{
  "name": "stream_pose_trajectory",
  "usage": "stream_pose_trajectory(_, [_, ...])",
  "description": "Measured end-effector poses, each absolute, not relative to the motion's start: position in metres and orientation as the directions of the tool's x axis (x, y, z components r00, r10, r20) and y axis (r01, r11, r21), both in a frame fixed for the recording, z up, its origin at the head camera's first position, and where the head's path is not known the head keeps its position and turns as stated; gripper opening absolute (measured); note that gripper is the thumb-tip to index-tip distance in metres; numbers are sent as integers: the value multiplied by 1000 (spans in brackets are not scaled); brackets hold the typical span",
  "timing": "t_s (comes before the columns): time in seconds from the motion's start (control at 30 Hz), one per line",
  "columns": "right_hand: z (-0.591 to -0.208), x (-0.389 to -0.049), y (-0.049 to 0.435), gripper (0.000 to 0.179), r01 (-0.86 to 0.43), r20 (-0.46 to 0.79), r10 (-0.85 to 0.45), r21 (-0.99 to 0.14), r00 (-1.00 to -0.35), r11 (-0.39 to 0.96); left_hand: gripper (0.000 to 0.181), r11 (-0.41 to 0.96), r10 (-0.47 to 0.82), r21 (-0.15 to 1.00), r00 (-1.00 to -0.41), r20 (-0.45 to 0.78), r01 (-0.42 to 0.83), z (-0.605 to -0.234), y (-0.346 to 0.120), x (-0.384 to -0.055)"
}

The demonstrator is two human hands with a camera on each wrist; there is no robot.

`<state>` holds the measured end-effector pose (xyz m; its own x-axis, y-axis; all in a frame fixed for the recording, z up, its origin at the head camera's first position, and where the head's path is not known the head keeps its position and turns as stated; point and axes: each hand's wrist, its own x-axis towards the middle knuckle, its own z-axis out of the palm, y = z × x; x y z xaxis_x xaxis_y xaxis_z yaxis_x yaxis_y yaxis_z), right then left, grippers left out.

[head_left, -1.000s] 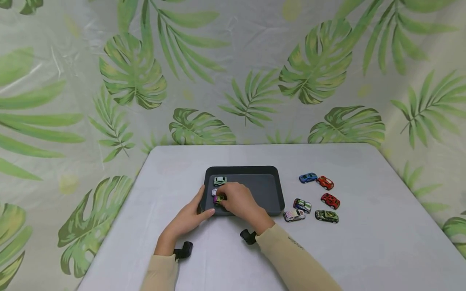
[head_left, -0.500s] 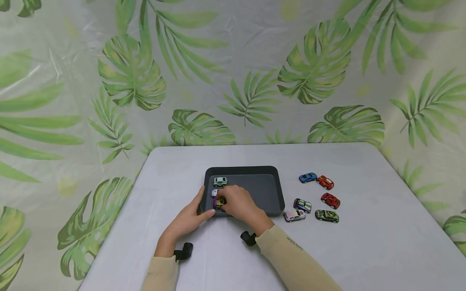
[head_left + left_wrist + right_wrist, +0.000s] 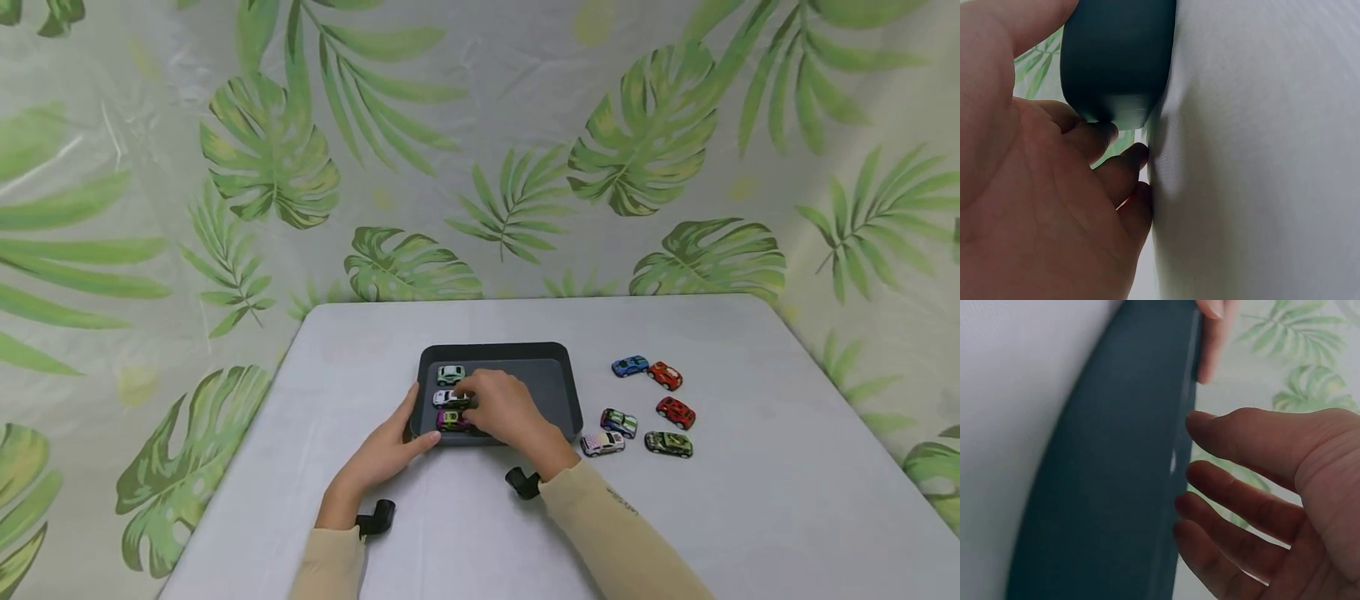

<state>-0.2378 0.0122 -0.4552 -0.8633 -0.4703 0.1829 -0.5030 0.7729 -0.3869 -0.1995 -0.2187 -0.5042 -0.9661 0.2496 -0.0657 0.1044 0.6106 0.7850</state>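
A dark grey tray point(image 3: 551, 387) lies on the table. Along its left side sit three toy cars in a column: a pale green one point(image 3: 452, 375), a white one point(image 3: 447, 399) and a purple-and-green one point(image 3: 450, 421). My left hand point(image 3: 386, 446) holds the tray's near left corner, thumb on the front and fingers along the left side. Above the tray, just right of the white and purple-and-green cars, is my right hand point(image 3: 510, 408). In the right wrist view its thumb point(image 3: 1235, 434) and fingers are apart and loosely bent, with nothing seen between them.
Right of the tray, several toy cars lie on the white table point(image 3: 480, 533): blue point(image 3: 630, 366), orange-red point(image 3: 665, 375), red point(image 3: 676, 412), camouflage green point(image 3: 669, 444), white-green-blue point(image 3: 618, 422) and white-pink point(image 3: 603, 443). The last is close to the tray's near right corner.
The purple-and-green car was slid toward the tray's near edge and let go. My right hand then moved slightly right, uncovering more of the white and purple-and-green cars. My left hand stayed put.
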Motion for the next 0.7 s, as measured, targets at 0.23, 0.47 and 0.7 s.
stream_pose_trajectory(0.23, [-443, -234, 25, 33, -498, 212, -451, -411, -867, 764, 95, 618, 246, 779, -967, -61, 108, -508, -219, -202])
stream_pose_trajectory(0.47, [-437, -232, 39, 35, -463, 205, -416, -428, -886, 776, 96, 610, 255, 784, -965, -54, 117, -510, -220, -202])
stream_pose_trajectory(0.7, [-433, -229, 57, 35, -429, 220, -370, -393, -903, 813, 96, 628, 256, 769, -965, -59, 120, -506, -219, -200])
